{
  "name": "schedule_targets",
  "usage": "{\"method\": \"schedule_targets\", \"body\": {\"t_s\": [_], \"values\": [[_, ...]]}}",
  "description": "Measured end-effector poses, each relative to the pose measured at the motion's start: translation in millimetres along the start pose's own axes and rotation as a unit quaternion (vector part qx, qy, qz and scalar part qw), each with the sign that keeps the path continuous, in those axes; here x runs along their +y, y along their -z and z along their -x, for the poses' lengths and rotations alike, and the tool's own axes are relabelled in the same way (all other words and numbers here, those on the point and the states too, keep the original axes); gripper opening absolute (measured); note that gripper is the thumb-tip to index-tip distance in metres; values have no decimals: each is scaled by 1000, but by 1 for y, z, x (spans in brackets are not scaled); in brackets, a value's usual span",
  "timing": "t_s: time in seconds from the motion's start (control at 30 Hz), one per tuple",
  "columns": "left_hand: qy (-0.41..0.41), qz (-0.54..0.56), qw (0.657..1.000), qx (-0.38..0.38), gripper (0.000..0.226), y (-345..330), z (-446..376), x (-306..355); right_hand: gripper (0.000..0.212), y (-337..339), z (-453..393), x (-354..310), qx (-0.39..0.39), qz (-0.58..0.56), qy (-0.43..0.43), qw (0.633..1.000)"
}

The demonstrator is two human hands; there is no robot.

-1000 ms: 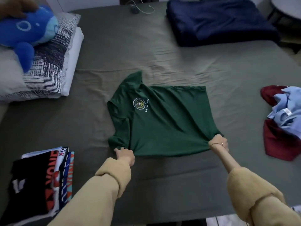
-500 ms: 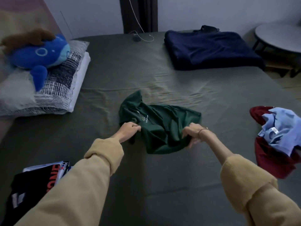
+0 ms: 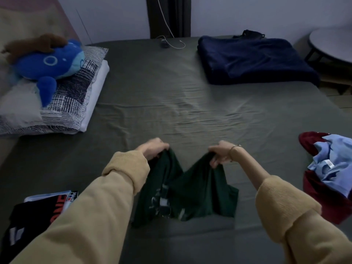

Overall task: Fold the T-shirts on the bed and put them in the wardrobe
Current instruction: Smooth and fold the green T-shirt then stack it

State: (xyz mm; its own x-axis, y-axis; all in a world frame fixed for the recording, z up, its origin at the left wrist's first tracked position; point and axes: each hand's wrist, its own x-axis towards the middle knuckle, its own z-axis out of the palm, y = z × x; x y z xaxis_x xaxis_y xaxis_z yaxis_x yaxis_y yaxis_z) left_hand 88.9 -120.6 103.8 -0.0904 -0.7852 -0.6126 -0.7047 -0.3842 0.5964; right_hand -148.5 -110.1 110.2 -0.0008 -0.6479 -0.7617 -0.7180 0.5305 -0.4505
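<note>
A dark green T-shirt [image 3: 202, 189] hangs in the air above the near part of the bed [image 3: 171, 103], held at its top edge by both hands. My left hand [image 3: 154, 148] grips its left corner and my right hand [image 3: 221, 154] grips its right corner; the cloth sags between them and its lower edge hangs near the sheet. A stack of folded printed T-shirts [image 3: 36, 212] lies at the near left. A pile of unfolded clothes, light blue [image 3: 331, 168] over dark red [image 3: 323, 199], lies at the right edge.
Pillows [image 3: 62, 103] with a blue plush toy [image 3: 47, 63] sit at the far left. A folded navy blanket [image 3: 253, 60] lies at the far right, a charger cable [image 3: 171, 42] at the far edge. A round table [image 3: 333, 44] stands beyond the bed's right side.
The green T-shirt lay flat on the bed a second ago, held at its near edge. Both hands bunched it together, then lifted it; it now hangs between them.
</note>
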Motion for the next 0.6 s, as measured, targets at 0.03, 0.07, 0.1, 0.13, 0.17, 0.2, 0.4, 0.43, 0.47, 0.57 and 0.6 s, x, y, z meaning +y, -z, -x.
{"method": "schedule_targets", "body": {"t_s": [0.03,0.07,0.1,0.13,0.17,0.2,0.4,0.43,0.47,0.57,0.6], "values": [[-40,0,995,91,19,5,-10,4,32,6,-10,0,103,-48,42,993],[-74,13,982,172,20,13,-23,9,24,14,-24,0,216,-96,93,967],[-99,50,970,215,21,19,-32,13,19,21,-34,0,295,-140,140,935],[-128,103,964,211,30,26,-40,17,37,28,-40,0,313,-177,172,917],[-153,151,960,179,47,29,-50,20,64,33,-46,-1,286,-208,200,914],[-159,154,964,147,66,28,-55,19,85,34,-51,0,245,-226,219,917],[-8,-20,996,83,69,-20,-87,-25,70,10,-91,34,118,15,49,992],[17,-65,996,64,59,-31,-91,-36,56,5,-98,43,83,62,13,994],[38,-100,994,36,51,-41,-94,-47,45,0,-104,53,45,99,-16,994],[72,-170,982,-33,50,-67,-101,-70,37,-17,-114,77,-33,91,-107,990],[77,-207,974,-39,54,-75,-103,-76,41,-23,-112,82,-53,42,-154,986]]}}
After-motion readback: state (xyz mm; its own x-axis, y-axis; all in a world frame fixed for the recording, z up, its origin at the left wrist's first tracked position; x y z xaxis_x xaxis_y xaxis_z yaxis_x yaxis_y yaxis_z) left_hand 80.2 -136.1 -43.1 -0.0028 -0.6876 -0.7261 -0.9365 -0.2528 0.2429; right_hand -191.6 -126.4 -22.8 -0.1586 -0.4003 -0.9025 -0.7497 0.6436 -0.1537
